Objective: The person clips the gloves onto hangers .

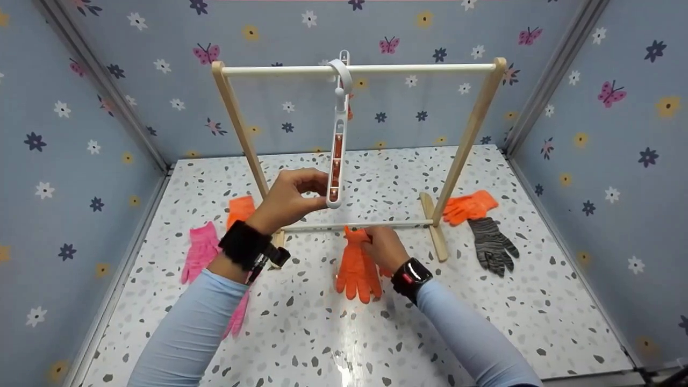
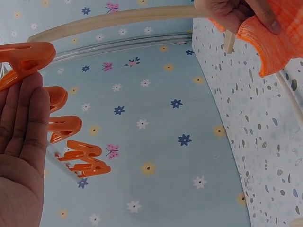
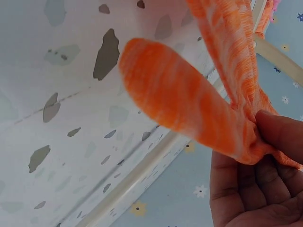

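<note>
A white clip hanger point(image 1: 344, 118) hooks over the rack's top bar in the head view, nearly end-on. Its orange clips point(image 2: 71, 126) hang in a row in the left wrist view. My left hand point(image 1: 290, 198) holds the hanger's near end between thumb and fingers, fingertips at the nearest clip. Below it, my right hand point(image 1: 387, 248) pinches an orange knit glove point(image 1: 357, 269) by its cuff. The glove hangs with its fingers downward. In the right wrist view, one glove finger point(image 3: 175, 99) sticks out beside the pinched fabric.
The rack has a white top bar point(image 1: 419, 68) and wooden legs point(image 1: 467, 140). On the speckled table point(image 1: 301, 333), a pink glove point(image 1: 201, 250) and an orange glove point(image 1: 240, 208) lie left. Another orange glove point(image 1: 473, 207) and a grey striped glove point(image 1: 492, 244) lie right.
</note>
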### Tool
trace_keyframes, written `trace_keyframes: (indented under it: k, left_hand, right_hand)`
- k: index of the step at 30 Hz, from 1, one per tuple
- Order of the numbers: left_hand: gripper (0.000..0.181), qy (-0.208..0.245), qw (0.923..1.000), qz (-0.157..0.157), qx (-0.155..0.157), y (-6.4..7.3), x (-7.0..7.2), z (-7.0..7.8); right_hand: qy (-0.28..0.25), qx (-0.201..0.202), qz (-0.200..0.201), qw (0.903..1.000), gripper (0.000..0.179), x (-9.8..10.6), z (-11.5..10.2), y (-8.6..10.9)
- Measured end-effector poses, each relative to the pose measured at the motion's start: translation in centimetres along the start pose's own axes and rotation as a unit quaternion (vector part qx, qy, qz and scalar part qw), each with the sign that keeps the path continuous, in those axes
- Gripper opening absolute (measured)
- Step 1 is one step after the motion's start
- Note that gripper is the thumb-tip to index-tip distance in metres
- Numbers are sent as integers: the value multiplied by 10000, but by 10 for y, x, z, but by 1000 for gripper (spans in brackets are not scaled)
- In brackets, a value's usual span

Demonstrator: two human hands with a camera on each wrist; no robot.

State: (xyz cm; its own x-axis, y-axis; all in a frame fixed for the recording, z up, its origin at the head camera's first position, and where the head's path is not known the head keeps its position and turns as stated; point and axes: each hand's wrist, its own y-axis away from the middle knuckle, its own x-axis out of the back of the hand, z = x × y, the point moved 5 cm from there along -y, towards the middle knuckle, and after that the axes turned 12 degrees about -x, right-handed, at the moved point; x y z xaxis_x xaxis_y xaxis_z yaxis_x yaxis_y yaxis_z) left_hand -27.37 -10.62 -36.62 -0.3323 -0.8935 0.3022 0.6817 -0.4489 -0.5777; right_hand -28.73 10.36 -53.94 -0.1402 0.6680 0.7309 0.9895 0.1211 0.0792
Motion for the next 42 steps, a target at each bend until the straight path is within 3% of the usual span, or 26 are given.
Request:
trace_keyframes:
  k: [4, 13, 21, 29, 42]
  left_hand:
    - [29, 16, 10000, 8, -7, 0, -1, -1]
    - [28, 95, 9999, 62, 5, 0, -2, -1]
    - [29, 107, 9999, 103, -46, 0, -1, -1]
    - [30, 67, 9999, 100, -28, 1, -1, -1]
    - [28, 103, 9993, 138, -346, 1, -1, 3]
  right_hand:
    - [163, 55, 63, 9998, 38, 5, 0, -1]
    - [272, 364, 221, 9987, 44, 15, -6, -1]
    - [172, 394, 211, 9989, 35, 19, -13, 4]
    - [89, 464, 260, 9985, 16, 24, -17, 7]
    - [-75, 638, 330, 9974, 20, 36, -29, 15]
